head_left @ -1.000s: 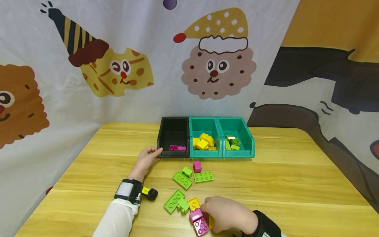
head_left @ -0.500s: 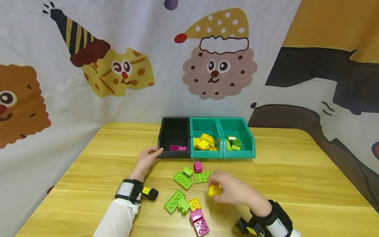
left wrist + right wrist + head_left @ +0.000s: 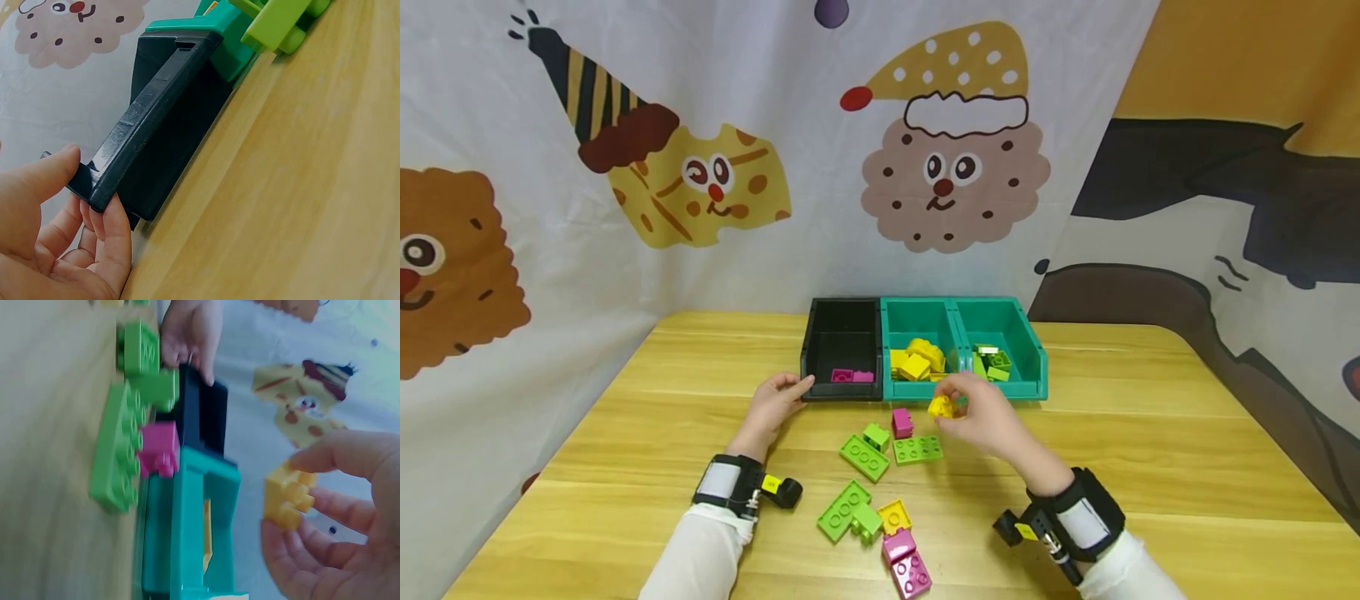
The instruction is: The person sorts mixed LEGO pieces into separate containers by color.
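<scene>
Brick in yellow [image 3: 938, 407], pinched in our right hand [image 3: 988, 417], has moved up to the frame's lower centre, near the teal bin [image 3: 901, 391]; our left hand [image 3: 772, 406] still grips the black bin [image 3: 842, 391].

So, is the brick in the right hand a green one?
No, the right hand pinches a yellow brick.

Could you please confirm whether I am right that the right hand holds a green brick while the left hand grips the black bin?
Not quite: the right hand holds a yellow brick, not a green one, as the right wrist view shows; the left hand does grip the black bin.
</scene>
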The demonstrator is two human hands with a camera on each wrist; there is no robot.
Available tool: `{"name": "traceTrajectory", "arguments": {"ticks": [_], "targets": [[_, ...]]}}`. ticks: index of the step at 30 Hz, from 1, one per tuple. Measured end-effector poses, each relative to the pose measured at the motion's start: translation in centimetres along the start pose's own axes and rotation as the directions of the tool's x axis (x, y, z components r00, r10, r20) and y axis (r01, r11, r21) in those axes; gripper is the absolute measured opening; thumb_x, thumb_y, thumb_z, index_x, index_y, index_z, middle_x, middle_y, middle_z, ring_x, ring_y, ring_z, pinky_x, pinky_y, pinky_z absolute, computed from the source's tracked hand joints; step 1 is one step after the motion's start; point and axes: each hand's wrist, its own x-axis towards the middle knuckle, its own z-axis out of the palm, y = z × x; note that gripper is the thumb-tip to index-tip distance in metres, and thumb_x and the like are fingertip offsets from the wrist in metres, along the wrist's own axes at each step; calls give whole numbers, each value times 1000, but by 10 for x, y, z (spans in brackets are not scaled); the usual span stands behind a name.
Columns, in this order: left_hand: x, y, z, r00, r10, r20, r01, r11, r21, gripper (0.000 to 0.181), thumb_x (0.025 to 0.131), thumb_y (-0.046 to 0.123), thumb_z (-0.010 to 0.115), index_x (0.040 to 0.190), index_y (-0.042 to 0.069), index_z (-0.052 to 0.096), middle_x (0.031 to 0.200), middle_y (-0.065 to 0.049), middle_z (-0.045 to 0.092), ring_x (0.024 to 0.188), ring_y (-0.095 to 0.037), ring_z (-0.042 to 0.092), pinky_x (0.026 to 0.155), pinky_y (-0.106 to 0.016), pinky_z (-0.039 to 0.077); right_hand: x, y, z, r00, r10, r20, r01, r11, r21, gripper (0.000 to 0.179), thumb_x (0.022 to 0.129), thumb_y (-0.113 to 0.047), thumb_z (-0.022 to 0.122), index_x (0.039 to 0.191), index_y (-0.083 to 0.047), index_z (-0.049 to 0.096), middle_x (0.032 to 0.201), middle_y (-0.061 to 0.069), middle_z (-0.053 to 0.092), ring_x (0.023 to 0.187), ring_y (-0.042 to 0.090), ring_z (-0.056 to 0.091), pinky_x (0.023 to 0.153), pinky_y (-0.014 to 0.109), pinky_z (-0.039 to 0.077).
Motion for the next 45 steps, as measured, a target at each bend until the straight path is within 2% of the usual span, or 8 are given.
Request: {"name": "traceTrajectory", "arguments": {"ticks": [7,13,18,26,35,40,43,45], "targets": [[0,0,0,1000,-4,-3,4,1000,0,23,90,19,65,95,0,53,83,0,45,71,-9,46,67,-18,49,42,11,0,995,82,-58,-84,996,-42,30,79,-7,72,107,-1,63,103,13,59,96,29,56,75,38,53],[0,1,0,1000,0,0,0,1000,3,23,91,18,65,96,-1,53,83,1,46,70,-9,46,68,-19,50,59,18,10,996,79,-38,-85,972,-220,31,78,-2,68,108,3,61,99,16,57,79,24,50,68,35,48],[0,0,0,1000,-2,-1,2,1000,1,25,90,20,66,97,-1,53,85,0,46,72,-9,46,68,-18,49,64,18,20,994,109,-11,-107,944,-313,32,77,4,66,109,6,61,96,18,56,78,24,52,70,36,51],[0,0,1,1000,-8,-2,8,1000,-8,24,90,19,66,96,0,52,84,0,45,72,-9,47,68,-18,49,68,15,26,991,129,25,-110,919,-379,22,78,10,59,100,4,62,86,15,54,72,22,49,65,33,49],[1,-1,0,1000,-4,1,4,1000,-6,25,90,20,66,97,0,53,86,0,46,75,-9,47,69,-18,50,69,20,31,986,167,25,-141,897,-419,28,82,8,57,110,6,58,93,21,60,80,30,61,70,39,55],[1,-1,1,1000,-4,1,4,1000,-5,25,90,20,66,97,0,53,87,0,46,76,-10,48,70,-18,50,67,20,33,988,152,-4,-138,883,-450,13,82,2,59,94,6,60,82,17,59,72,26,58,65,38,53],[1,-1,1,1000,-3,-5,3,1000,-5,24,90,20,66,96,0,53,85,0,46,74,-9,48,70,-19,50,64,19,33,991,133,-8,-123,893,-434,4,82,0,59,81,4,61,77,13,56,67,22,52,61,35,50],[0,0,1,1000,-4,-9,3,1000,-7,24,90,19,66,95,0,53,84,0,46,73,-9,47,69,-19,50,62,20,31,994,106,-22,-106,911,-400,6,84,-2,59,81,3,61,78,12,56,68,21,51,62,34,49]]}}
